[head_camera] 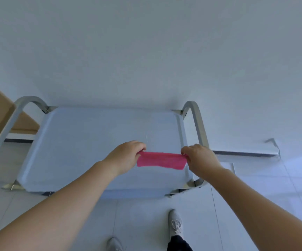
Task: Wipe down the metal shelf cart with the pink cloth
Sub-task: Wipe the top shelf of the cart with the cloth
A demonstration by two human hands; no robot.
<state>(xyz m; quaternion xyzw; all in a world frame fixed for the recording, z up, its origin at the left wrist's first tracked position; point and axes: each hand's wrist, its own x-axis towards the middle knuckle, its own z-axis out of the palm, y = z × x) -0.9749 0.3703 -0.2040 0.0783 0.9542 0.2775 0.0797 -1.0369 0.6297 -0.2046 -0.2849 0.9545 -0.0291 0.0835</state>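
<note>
Both fingertips' grip hidden behind knuckles, pink cloth [161, 159] between hands.

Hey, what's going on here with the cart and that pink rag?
A person stands at a metal shelf cart and holds a pink cloth stretched between both hands above its top shelf. The left hand pinches one end and the right hand pinches the other, so the cloth hangs as a flat strip over the right part of the shelf. It seems to be held taut rather than pressed down for wiping. The person's light sneakers show on the tiled floor below.
</note>
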